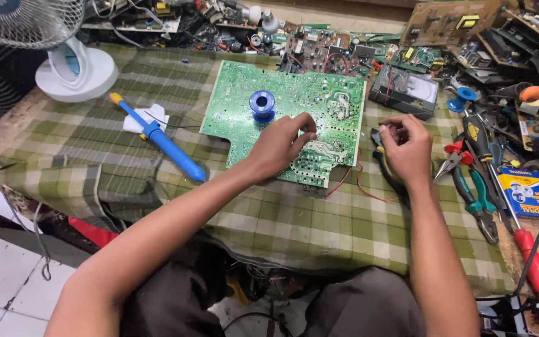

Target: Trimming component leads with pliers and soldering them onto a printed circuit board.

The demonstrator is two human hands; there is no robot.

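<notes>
Board solder-side up, soldering iron (160,138) set aside.
Left hand (282,146) fingertips pinched on circuit board (288,103); right hand (407,146) curled shut beside pliers (387,168); contents indiscernible.

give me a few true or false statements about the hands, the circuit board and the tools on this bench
1. The left hand rests its fingertips on the green circuit board. True.
2. The blue solder spool stands on the checked cloth beside the board. False: it stands on the board itself.
3. The blue soldering iron lies on the checked cloth, left of the board, with no hand on it. True.
4. The right hand holds the red-handled screwdriver. False: the screwdriver lies untouched at the right edge; the hand is beside the board's right edge.
5. The white fan base sits at the far left of the table. True.
</notes>
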